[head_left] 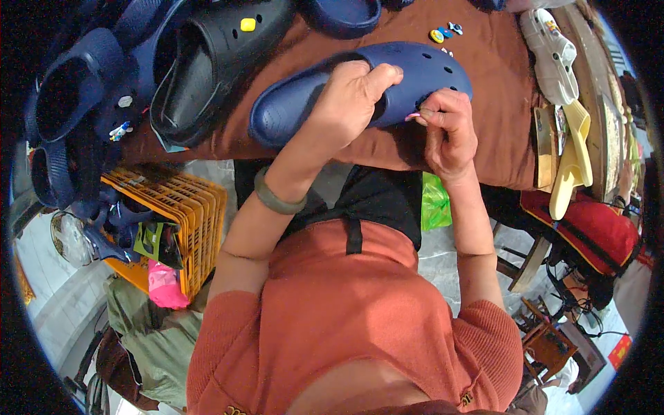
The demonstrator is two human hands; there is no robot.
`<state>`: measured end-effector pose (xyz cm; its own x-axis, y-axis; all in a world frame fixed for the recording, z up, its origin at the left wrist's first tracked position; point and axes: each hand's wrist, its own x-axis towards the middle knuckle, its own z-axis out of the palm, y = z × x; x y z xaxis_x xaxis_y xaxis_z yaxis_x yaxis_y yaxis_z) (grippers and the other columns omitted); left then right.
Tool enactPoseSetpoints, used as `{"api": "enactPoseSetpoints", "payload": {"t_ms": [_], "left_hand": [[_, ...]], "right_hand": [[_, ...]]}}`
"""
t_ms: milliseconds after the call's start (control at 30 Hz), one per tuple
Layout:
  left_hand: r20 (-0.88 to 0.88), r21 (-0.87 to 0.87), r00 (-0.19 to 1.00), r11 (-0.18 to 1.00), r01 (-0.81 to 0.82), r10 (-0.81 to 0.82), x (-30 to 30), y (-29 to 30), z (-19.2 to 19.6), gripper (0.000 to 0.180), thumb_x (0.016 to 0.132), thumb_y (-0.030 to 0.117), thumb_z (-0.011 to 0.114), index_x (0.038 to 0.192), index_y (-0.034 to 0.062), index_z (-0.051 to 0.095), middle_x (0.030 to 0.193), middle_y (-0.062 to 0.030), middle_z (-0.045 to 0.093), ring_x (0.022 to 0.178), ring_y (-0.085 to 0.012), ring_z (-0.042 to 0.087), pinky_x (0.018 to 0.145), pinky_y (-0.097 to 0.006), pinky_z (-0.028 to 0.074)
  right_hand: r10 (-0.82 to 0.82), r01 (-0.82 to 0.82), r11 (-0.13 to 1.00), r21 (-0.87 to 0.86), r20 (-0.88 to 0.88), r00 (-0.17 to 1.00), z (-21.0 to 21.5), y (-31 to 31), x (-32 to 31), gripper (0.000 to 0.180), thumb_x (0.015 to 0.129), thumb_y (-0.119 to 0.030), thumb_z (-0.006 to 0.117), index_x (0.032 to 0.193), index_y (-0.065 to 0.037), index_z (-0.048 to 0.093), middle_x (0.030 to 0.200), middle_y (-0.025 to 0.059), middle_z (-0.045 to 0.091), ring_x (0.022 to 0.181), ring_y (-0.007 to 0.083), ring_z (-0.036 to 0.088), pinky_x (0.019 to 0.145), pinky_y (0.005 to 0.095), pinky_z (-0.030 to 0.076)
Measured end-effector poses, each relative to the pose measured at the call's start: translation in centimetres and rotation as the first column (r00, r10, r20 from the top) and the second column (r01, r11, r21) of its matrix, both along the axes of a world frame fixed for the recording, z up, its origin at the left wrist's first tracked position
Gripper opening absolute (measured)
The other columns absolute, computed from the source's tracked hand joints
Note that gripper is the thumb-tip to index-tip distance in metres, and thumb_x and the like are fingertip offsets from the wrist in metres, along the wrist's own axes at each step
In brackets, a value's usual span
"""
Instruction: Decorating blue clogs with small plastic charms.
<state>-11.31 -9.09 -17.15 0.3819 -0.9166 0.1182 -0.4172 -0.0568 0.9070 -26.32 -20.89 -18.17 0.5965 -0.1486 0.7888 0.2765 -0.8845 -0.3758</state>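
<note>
A dark blue foam clog [418, 76] lies on the brown cloth, its toe pointing right. My left hand [353, 97] is closed around the clog's middle, fingers inside the foot opening and thumb along the upper. At the near side of the toe, my right hand [449, 131] pinches a small pink piece [413, 117], which looks like a shoe charm; its far end is close to the holes in the upper. Several small blue and yellow charms [446, 32] lie on the cloth beyond the toe.
A black clog [200, 76] with a yellow charm [247, 25] stands at left, among several navy clogs [76, 90]. On the right are a white clog [550, 55] and a pale yellow slipper [573, 155]. Below the table, an orange crate [200, 214] holds packaged things.
</note>
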Motion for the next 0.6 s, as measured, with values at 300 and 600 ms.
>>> {"api": "enactPoseSetpoints", "payload": {"t_ms": [300, 600], "left_hand": [[0.359, -0.252, 0.932, 0.967, 0.046, 0.049, 0.4, 0.3, -0.9, 0.027, 0.083, 0.014, 0.048, 0.104, 0.0026, 0.060, 0.094, -0.0119, 0.065, 0.079, -0.0281, 0.059, 0.074, -0.037, 0.044], [0.273, -0.244, 0.959, 0.959, 0.141, -0.071, 1.0, 0.3, 0.7, 0.025, 0.085, 0.014, 0.051, 0.105, 0.0032, 0.063, 0.089, -0.0092, 0.066, 0.074, -0.0226, 0.059, 0.070, -0.032, 0.046]], "right_hand": [[-0.014, 0.014, 0.997, -0.076, 0.000, 1.000, -0.3, -0.1, -0.5, 0.030, 0.069, 0.011, 0.066, 0.090, -0.005, 0.053, 0.083, 0.0089, 0.060, 0.073, 0.0256, 0.058, 0.071, 0.0372, 0.047], [-0.031, 0.029, 0.996, -0.081, -0.028, 0.999, -0.6, 0.3, -1.0, 0.028, 0.071, 0.009, 0.066, 0.092, -0.006, 0.054, 0.084, 0.0083, 0.060, 0.075, 0.0248, 0.058, 0.070, 0.0357, 0.047]]}}
